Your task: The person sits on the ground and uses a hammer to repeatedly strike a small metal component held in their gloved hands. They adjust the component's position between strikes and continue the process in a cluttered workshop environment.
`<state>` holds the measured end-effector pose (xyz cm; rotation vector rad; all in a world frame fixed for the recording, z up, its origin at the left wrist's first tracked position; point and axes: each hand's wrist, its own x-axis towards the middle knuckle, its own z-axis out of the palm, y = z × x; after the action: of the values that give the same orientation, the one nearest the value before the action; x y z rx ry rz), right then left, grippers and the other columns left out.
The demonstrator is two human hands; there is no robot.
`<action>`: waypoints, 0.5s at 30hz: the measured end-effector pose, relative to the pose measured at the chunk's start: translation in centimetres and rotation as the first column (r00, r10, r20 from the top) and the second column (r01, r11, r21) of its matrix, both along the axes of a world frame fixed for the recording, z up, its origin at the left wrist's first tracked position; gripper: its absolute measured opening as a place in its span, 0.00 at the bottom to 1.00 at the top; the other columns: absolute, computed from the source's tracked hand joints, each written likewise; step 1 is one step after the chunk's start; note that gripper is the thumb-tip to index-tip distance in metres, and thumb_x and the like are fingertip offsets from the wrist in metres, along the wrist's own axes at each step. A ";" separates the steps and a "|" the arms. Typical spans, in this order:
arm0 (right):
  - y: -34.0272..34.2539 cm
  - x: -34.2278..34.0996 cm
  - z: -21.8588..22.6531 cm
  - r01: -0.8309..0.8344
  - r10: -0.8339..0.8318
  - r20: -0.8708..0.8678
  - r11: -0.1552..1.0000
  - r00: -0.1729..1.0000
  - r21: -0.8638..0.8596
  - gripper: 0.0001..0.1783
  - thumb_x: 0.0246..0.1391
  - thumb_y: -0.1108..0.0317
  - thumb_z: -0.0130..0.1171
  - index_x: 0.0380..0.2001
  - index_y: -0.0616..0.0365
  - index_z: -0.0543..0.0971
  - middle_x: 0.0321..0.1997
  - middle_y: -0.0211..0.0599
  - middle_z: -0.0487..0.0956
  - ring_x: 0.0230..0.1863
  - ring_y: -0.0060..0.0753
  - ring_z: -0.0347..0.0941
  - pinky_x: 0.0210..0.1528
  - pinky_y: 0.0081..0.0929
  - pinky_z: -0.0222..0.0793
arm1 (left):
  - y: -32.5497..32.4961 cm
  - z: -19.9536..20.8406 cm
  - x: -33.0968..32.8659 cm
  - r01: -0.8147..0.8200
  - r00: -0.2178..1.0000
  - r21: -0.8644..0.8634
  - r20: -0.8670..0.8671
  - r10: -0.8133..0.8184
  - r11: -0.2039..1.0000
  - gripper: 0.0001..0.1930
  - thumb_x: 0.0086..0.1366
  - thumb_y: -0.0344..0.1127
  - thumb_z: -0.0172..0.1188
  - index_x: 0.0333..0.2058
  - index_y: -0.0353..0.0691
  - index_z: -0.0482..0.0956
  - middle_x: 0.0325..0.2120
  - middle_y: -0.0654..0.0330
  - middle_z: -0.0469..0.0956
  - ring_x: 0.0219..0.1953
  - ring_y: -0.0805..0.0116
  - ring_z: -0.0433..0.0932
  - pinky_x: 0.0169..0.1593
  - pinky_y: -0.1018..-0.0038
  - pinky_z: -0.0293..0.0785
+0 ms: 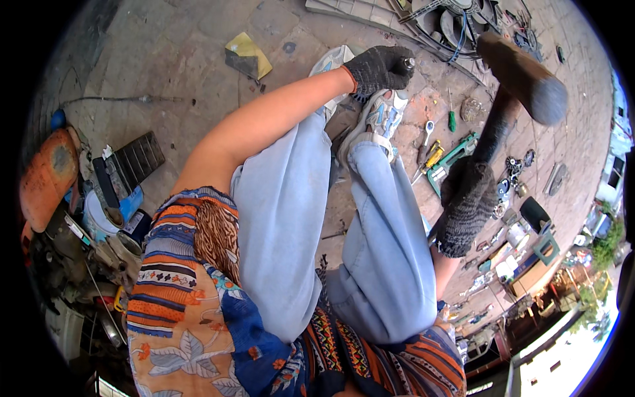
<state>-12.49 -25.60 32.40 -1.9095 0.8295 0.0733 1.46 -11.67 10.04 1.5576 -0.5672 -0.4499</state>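
Note:
My right hand (468, 208), in a dark knitted glove, is closed round the handle of a hammer (526, 83). Its heavy, rusty head is raised, to the right of my feet. My left hand (381, 68), in a matching dark glove, is closed on a metal piece (409, 63) just above my shoes. Only a small, shiny round end of that piece sticks out of the fist; the glove hides the rest, so its kind cannot be told. The hammer head and the metal piece are apart.
By my right knee lie a green hacksaw (453, 162), yellow-handled screwdrivers (434, 155), a ratchet (428, 129) and a green-handled screwdriver (452, 119). A fan-like frame (456, 26) stands ahead. Scrap parts and an orange metal piece (49, 178) crowd the left. A yellow-and-grey scrap (250, 56) lies ahead left.

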 end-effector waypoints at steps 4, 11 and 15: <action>-0.2 -0.6 -1.7 -0.320 0.271 -0.203 0.908 0.941 -0.270 0.17 0.55 0.54 0.51 0.29 0.59 0.74 0.16 0.34 0.71 0.17 0.29 0.69 0.22 0.29 0.63 | -0.5 0.6 -0.2 0.012 0.997 0.046 -0.081 -0.009 0.999 0.14 0.52 0.30 0.60 0.39 0.37 0.72 0.31 0.57 0.77 0.33 0.69 0.74 0.42 0.73 0.70; 0.1 0.3 -1.0 0.050 -0.032 -0.091 0.979 0.995 0.195 0.17 0.55 0.53 0.53 0.24 0.55 0.72 0.15 0.30 0.70 0.13 0.25 0.64 0.14 0.24 0.56 | 0.6 -0.6 -2.0 -0.143 0.977 -0.068 -0.171 0.130 0.987 0.10 0.52 0.29 0.61 0.35 0.38 0.74 0.30 0.62 0.77 0.33 0.71 0.74 0.41 0.72 0.72; -0.9 0.4 -1.8 0.196 -0.185 -0.080 0.968 0.979 0.156 0.25 0.53 0.42 0.51 0.23 0.55 0.73 0.14 0.26 0.69 0.10 0.19 0.61 0.12 0.17 0.51 | 1.5 1.9 1.4 -0.243 0.956 -0.072 -0.185 0.226 0.967 0.13 0.53 0.31 0.62 0.39 0.38 0.75 0.33 0.62 0.78 0.36 0.74 0.75 0.46 0.74 0.72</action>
<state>-12.13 -26.48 30.61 -1.6733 1.0164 0.0835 2.83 -10.21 11.90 1.4561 -0.2588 -0.3689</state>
